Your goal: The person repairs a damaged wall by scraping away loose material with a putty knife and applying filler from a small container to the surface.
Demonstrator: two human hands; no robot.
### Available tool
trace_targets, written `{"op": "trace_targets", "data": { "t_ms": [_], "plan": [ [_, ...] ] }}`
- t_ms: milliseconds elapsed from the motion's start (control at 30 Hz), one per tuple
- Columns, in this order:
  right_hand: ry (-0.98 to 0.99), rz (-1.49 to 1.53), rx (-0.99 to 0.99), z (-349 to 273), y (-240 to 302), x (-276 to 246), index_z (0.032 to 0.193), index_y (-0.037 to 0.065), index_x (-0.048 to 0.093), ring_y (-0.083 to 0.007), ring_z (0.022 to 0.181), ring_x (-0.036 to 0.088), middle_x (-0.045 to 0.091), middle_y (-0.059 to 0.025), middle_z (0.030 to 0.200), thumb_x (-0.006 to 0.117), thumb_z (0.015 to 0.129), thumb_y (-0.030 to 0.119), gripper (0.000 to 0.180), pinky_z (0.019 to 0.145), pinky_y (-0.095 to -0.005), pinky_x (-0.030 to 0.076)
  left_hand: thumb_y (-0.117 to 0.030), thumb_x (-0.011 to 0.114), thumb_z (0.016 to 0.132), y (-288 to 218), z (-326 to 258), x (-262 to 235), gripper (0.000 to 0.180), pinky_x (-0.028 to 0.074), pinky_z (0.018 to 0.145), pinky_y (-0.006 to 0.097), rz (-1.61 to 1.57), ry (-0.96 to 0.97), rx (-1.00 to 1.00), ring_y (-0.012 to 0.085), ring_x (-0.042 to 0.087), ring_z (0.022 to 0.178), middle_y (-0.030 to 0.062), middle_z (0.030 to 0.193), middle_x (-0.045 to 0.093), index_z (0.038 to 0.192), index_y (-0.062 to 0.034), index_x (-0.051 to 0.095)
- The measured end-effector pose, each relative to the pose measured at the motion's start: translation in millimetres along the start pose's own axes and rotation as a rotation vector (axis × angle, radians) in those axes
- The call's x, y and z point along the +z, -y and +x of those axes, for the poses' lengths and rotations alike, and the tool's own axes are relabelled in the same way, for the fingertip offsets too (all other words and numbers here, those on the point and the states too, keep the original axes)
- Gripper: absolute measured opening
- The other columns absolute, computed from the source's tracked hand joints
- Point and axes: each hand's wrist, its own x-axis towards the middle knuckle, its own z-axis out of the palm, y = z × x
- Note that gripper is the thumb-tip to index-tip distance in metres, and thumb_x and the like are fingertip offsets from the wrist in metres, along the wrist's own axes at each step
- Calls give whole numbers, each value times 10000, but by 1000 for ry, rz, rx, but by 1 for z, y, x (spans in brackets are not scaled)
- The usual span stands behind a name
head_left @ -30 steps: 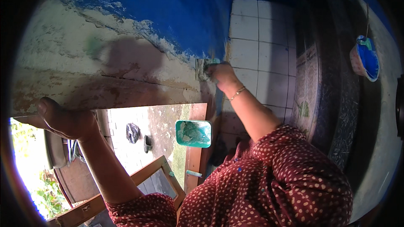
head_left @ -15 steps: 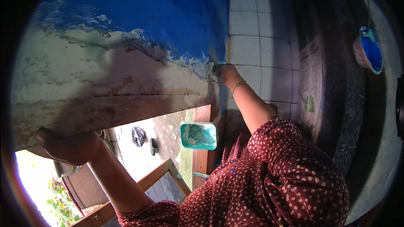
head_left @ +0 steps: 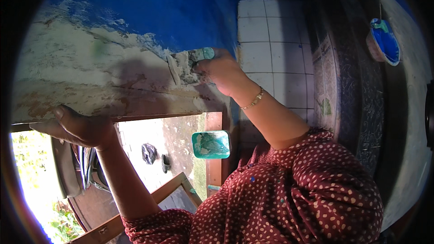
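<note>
My right hand (head_left: 221,68) grips a wide putty knife (head_left: 181,68) smeared with whitish filler. Its blade lies against the wall, along the ragged border between blue paint (head_left: 181,9) and a rough pale patch (head_left: 90,58). At the left, my left hand (head_left: 83,129) is at the wall's lower edge above a bright opening. Its fingers are stretched out with the thumb apart, and I see nothing held. A green rectangular tub (head_left: 211,144) with whitish paste inside sits on a wooden frame ledge below the putty knife.
White tiles (head_left: 255,56) cover a surface right of the wall corner. A blue-lined container (head_left: 386,43) hangs at the far right. Through the opening are a wooden frame (head_left: 169,189), a dark plastic bag (head_left: 148,152), a dark shoe (head_left: 165,163) and a parked vehicle (head_left: 90,171).
My right hand has moved left along the wall with the putty knife, away from the corner. My left hand appears higher in the picture, and the whole view has shifted slightly.
</note>
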Motion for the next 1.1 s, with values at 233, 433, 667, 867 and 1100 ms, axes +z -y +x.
{"op": "trace_targets", "data": {
  "t_ms": [233,433,667,867,1100],
  "plan": [
    [-246,85,-163,-7,-68,-25,1186,-50,546,-160,682,580,640,-105,816,511,806,-75,382,616,-322,473,-518,501,902,-2,9,-3,718,481,925,474,-56,26,-76,352,507,1126,271,1224,444,1275,82,371],
    [-189,-755,-627,-39,-128,39,1102,-30,564,-415,899,591,611,-255,951,514,674,-40,431,816,-443,497,-676,566,764,16,-5,-2,881,500,888,487,123,35,-65,362,590,933,230,1066,543,1196,84,464],
    [147,-856,-516,-49,-148,-21,1077,21,629,-329,598,588,624,-182,724,529,759,23,333,584,-431,478,-798,590,651,-17,16,-11,1020,493,886,513,147,157,-56,404,565,1014,264,1151,490,1124,101,497],
    [-325,-743,-629,-6,-87,-43,1046,-24,653,-294,505,557,637,-204,688,538,697,-40,368,488,-360,461,-776,585,657,-29,21,-19,1032,460,935,513,152,145,-87,445,485,1141,316,1237,394,1168,112,462],
    [3,-781,-546,-35,-132,-46,966,-3,682,-320,606,620,665,-219,835,550,708,16,290,605,-426,511,-598,525,801,-68,52,-19,892,453,952,518,-379,16,-451,434,463,1157,328,1259,356,1324,84,285]
  ]
}}
